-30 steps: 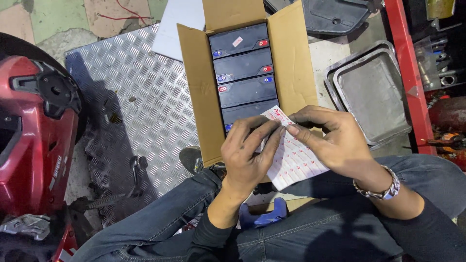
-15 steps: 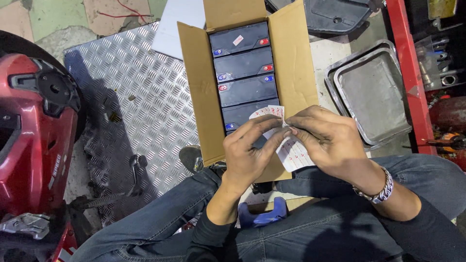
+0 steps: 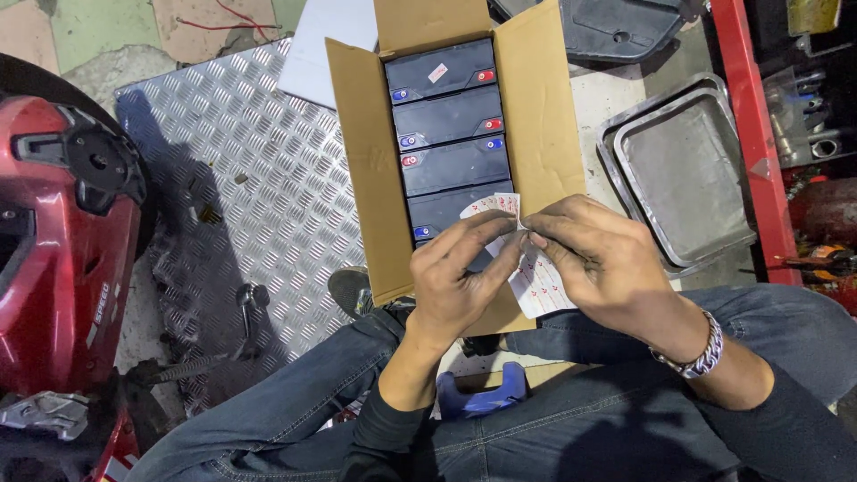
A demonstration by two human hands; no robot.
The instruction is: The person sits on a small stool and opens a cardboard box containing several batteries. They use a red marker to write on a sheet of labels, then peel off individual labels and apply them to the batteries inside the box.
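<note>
Both hands meet over the near end of an open cardboard box [image 3: 357, 170]. Inside it lie several black batteries [image 3: 451, 120] side by side, with red and blue terminal caps. My left hand [image 3: 460, 281] and my right hand [image 3: 594, 259] pinch a white sheet of small red-printed stickers [image 3: 536, 277] between fingers and thumbs. The sheet is bent, its top edge sticking up above my fingertips. My right wrist carries a metal chain bracelet [image 3: 701, 357].
A red motorcycle body [image 3: 62, 232] fills the left side, beside a diamond-plate metal sheet [image 3: 241, 161]. Two stacked metal trays [image 3: 687, 170] lie right of the box, with a red frame [image 3: 750, 116] beyond. A blue stool [image 3: 482, 393] shows between my knees.
The sticker sheet has been folded smaller between my hands, and both hands have drawn closer together over the box's near end.
</note>
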